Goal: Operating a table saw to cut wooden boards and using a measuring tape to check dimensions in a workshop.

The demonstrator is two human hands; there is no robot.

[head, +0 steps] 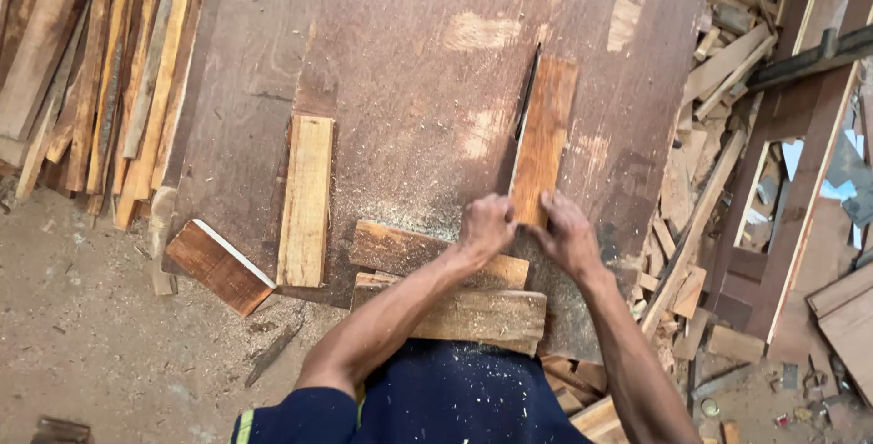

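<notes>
A short reddish wood board (545,135) lies lengthwise on a large brown saw table (409,62), its left edge against the thin saw blade (526,94) that rises from a slot. My left hand (486,224) and my right hand (566,230) both grip the board's near end, fingers curled over it. Sawdust is spread on the table around my hands.
A pale plank (306,199) lies on the table to the left. Two rough boards (455,294) are stacked at the near edge, and a dark block (218,266) hangs off the left corner. Long strips (100,71) are piled at left, offcuts and frames (727,162) at right.
</notes>
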